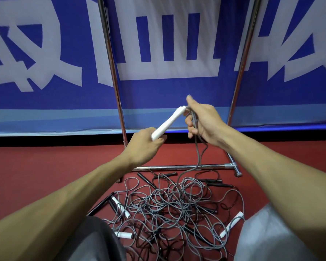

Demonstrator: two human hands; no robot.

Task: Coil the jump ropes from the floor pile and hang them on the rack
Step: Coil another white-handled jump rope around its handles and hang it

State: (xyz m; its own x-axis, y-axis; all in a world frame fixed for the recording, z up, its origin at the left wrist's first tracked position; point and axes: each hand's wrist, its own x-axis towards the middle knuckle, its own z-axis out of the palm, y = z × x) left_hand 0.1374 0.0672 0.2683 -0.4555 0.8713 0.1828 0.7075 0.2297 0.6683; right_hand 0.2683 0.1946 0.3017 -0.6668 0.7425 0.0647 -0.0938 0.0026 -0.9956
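My left hand (144,146) grips the lower end of a white jump rope handle (168,123), which points up and to the right. My right hand (200,123) is closed around the grey cord (198,157) just below the handle's top end, with a few loops gathered in the fingers. The cord hangs down into a tangled pile of grey and black jump ropes (173,210) on the red floor between my knees. Both hands are in front of the chrome rack (112,72), whose two uprights rise out of view.
The rack's base bar (177,167) lies on the red floor just beyond the pile, with a foot at the right (237,173). A blue banner with white characters (167,44) stands behind the rack. Loose white handles (231,224) and black handles (215,182) lie in the pile.
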